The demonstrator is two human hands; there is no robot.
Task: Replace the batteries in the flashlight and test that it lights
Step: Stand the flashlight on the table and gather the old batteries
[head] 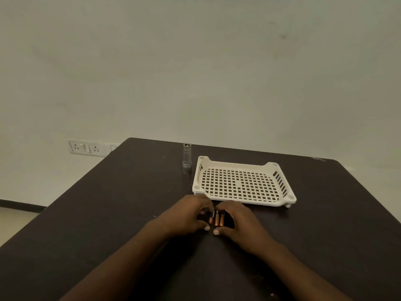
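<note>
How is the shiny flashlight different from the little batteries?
The flashlight stands upright, alone, beside the tray; the batteries lie flat, three together, between the left hand and right hand. The flashlight is silver; the batteries are copper and black. Both rest on the table.

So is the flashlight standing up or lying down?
Standing up. The flashlight stands on end on the table, left of the white tray, with no hand touching it.

Silver flashlight (186,158): standing upright on the worktop (108,203), far side. Three copper-and-black batteries (216,219): lying side by side, parallel, nearer the front edge.
</note>
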